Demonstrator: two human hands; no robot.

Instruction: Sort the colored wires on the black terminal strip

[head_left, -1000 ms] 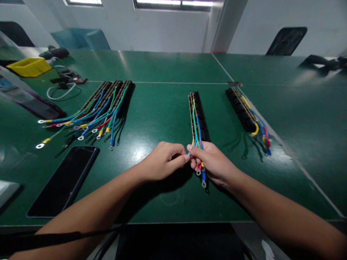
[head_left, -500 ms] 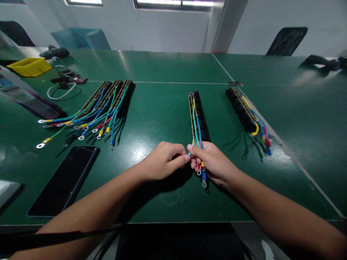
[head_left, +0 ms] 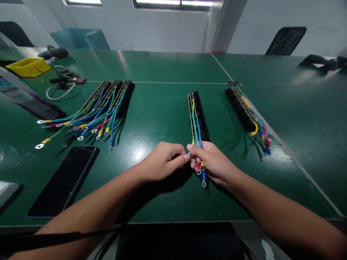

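Observation:
A black terminal strip [head_left: 201, 115] with a brass-coloured row lies near the middle of the green table. Green, blue and other wires [head_left: 195, 124] run from it toward me. My right hand [head_left: 214, 162] is closed around these wires, and red, yellow and blue ring lugs [head_left: 204, 176] hang out below its fingers. Thumb and forefinger of my left hand [head_left: 168, 160] pinch a blue wire right beside the right fingertips. The wire's end is hidden by the fingers.
Several wired strips [head_left: 116, 95] lie to the left, their lugs fanning toward a black phone [head_left: 63, 180]. Another wired strip [head_left: 240, 108] is on the right. A yellow tray [head_left: 29, 67], white cable [head_left: 61, 94] and plastic bag [head_left: 27, 95] are at far left.

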